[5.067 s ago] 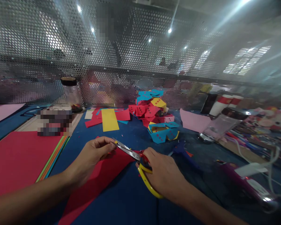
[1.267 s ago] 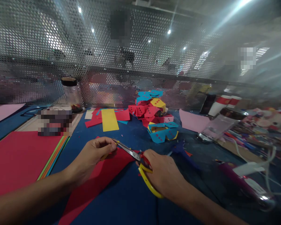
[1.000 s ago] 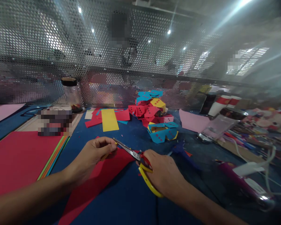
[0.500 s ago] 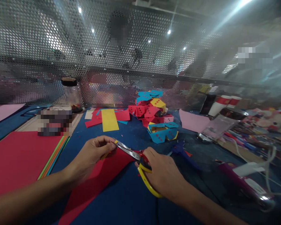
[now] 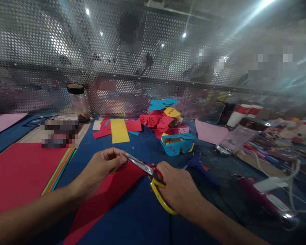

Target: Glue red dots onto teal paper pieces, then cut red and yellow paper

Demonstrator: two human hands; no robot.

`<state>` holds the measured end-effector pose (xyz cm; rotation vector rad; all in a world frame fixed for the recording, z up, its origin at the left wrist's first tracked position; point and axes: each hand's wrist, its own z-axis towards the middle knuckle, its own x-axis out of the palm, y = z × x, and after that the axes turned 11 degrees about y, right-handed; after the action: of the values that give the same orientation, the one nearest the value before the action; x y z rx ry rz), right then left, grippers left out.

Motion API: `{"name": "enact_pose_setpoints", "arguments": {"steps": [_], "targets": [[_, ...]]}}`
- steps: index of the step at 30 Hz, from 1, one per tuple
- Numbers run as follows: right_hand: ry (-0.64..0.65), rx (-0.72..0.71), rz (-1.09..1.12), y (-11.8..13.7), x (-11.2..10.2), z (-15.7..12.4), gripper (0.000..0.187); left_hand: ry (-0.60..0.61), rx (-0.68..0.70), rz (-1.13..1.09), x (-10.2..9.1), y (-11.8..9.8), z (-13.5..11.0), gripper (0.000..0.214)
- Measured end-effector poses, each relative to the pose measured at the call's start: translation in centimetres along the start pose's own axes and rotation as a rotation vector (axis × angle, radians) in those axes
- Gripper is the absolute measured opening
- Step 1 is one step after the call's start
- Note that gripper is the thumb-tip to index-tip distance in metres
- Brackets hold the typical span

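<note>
My right hand (image 5: 177, 190) is closed round the yellow and red handles of a pair of scissors (image 5: 148, 173), whose steel blades point left and up. Fingers of my left hand (image 5: 99, 168) pinch a small yellow paper strip (image 5: 117, 165) right at the blade tips. Both hands hover over a red paper sheet (image 5: 104, 200) lying on the blue table (image 5: 142, 221).
A stack of coloured sheets with red on top (image 5: 20, 173) lies left. Behind are a yellow strip (image 5: 119, 130), a pile of cut dotted paper pieces (image 5: 168, 126), a jar (image 5: 76, 102) and a perforated metal screen (image 5: 153, 51). A purple tool (image 5: 265, 200), a tipped jar (image 5: 241, 136) and clutter lie right.
The hands and scissors have stayed almost in place; the blades opened and closed slightly on the small yellow strip.
</note>
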<state>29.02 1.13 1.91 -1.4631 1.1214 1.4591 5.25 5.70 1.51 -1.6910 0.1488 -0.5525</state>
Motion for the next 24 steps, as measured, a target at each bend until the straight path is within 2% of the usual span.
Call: {"name": "enact_pose_setpoints", "arguments": {"steps": [11,24], "targets": [[0.008,0.025,-0.053,0.05,-0.04,0.01,0.015,0.022,-0.009,0.001,0.0,-0.1,-0.14,0.024],[0.031,0.089,-0.018,0.04,-0.47,0.08,0.017,0.03,-0.023,0.001,-0.54,0.39,0.21,0.028]]}}
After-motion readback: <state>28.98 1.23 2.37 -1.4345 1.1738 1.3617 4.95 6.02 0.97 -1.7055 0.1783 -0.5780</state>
